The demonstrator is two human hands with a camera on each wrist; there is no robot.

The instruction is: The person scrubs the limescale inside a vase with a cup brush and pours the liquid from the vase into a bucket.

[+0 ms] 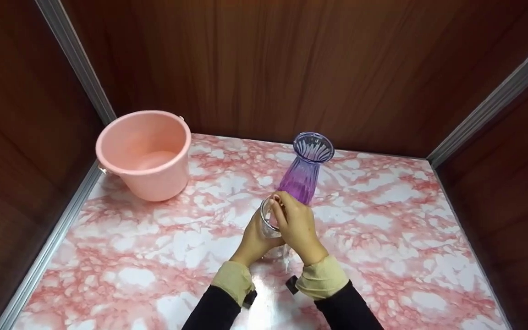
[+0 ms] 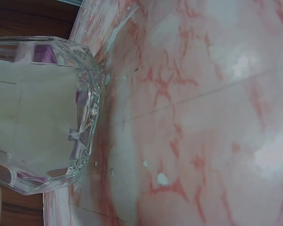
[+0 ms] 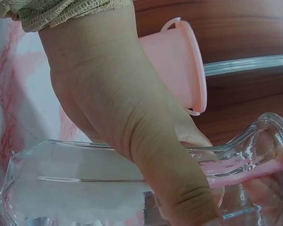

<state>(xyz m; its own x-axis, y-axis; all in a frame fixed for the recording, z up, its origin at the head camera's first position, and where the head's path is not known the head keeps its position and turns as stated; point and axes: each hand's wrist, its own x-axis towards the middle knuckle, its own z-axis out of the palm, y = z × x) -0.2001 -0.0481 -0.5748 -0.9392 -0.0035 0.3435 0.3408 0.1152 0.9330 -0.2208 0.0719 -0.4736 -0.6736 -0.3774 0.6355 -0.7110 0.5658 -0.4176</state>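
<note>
My left hand (image 1: 257,238) grips a clear glass vase (image 1: 271,232) around its body. Whitish, cloudy liquid (image 2: 33,108) fills much of it, and its thick faceted base (image 2: 87,122) shows close over the table in the left wrist view. At the rim, my right hand (image 1: 298,224) pinches a slim pink stick (image 3: 250,175) that reaches down through the neck. The stick's lower end is hidden by the left hand and the cloudy liquid. Just beyond the hands stands a purple-blue ribbed glass vase (image 1: 307,169), its lower part covered by the right hand.
A pink bucket (image 1: 154,176) with an open top stands at the back left. The tabletop (image 1: 383,238) has a red and white marbled pattern, with water drops (image 2: 162,179) near the clear vase. Dark wooden panels (image 1: 255,68) with metal edge strips enclose the back and sides.
</note>
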